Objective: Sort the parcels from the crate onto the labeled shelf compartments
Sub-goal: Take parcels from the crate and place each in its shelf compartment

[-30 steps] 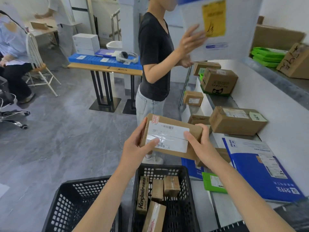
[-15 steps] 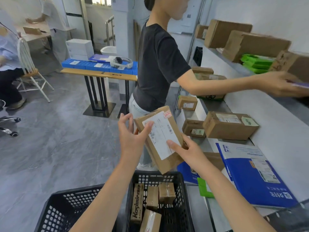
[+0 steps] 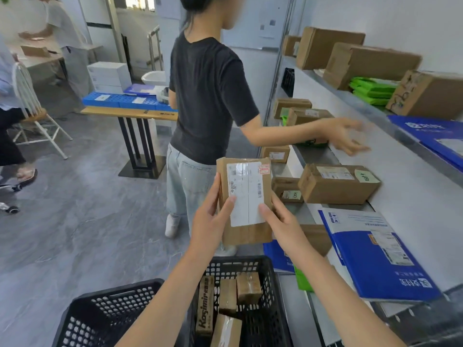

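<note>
I hold a flat brown cardboard parcel (image 3: 245, 196) upright in front of me, its white shipping label facing me. My left hand (image 3: 211, 221) grips its left edge with the thumb on the label. My right hand (image 3: 280, 224) grips its lower right edge, thumb also on the label. Below my arms stands a black plastic crate (image 3: 270, 284) with several small brown parcels (image 3: 248, 288) inside. The shelf (image 3: 413, 204) runs along the right, with a brown box (image 3: 337, 184) and a blue mailer (image 3: 375, 254) on its compartments.
Another person in a black T-shirt (image 3: 208, 101) stands just beyond the parcel, an arm stretched over the shelf. A second black crate (image 3: 107, 314) sits at the lower left. Upper shelf holds brown boxes (image 3: 368, 63) and green bags (image 3: 373, 90). A table (image 3: 130, 112) stands behind on grey floor.
I have turned the parcel from lying sideways to standing upright, label towards me. The other person put a mailer on the upper shelf and now draws the arm back lower.
</note>
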Motion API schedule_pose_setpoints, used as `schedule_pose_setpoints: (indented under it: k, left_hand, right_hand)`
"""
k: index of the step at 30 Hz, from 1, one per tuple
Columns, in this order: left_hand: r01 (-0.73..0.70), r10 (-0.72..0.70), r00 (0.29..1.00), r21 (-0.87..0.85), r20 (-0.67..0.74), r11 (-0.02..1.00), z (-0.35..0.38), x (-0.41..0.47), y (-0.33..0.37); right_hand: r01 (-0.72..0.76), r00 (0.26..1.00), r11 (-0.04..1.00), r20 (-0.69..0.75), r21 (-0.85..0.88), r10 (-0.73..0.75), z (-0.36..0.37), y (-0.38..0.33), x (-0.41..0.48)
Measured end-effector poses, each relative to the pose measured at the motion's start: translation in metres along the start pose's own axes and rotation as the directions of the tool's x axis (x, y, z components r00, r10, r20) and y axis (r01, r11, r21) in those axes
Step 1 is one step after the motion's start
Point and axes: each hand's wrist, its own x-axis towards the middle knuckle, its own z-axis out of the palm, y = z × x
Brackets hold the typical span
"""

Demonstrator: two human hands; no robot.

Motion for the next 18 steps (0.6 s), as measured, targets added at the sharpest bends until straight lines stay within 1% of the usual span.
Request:
schedule_pose_setpoints:
  k: [3, 5, 11, 13, 16, 18]
  left_hand:
    - [-0.013, 0.013, 1.0, -0.043, -0.006, 0.999, 0.001, -0.001, 0.003]
    - [-0.021, 0.018, 0.999, -0.091, -0.036, 0.996, 0.002, -0.002, 0.005]
    - [-0.057, 0.047, 0.996, -0.126, -0.079, 0.99, -0.002, -0.011, 0.009]
    - [-0.061, 0.05, 0.995, -0.133, -0.087, 0.989, -0.002, -0.012, 0.011]
    - [-0.076, 0.065, 0.994, -0.13, -0.085, 0.989, -0.002, -0.012, 0.017]
    - [-0.07, 0.062, 0.996, -0.132, -0.061, 0.989, -0.002, -0.012, 0.021]
  right_hand:
    - [0.035, 0.999, 0.999, -0.032, 0.036, -0.033, 0.005, -0.004, -0.002]
    - [0.077, 0.995, 0.996, -0.062, 0.044, -0.075, 0.006, -0.008, -0.002]
    - [0.143, 0.981, 0.986, -0.118, -0.083, -0.153, 0.005, -0.017, -0.001]
    - [0.148, 0.979, 0.984, -0.126, -0.099, -0.16, 0.008, -0.016, -0.003]
    - [0.116, 0.982, 0.988, -0.141, -0.098, -0.129, 0.014, -0.008, -0.008]
    - [0.105, 0.976, 0.99, -0.179, -0.094, -0.121, 0.017, -0.002, -0.013]
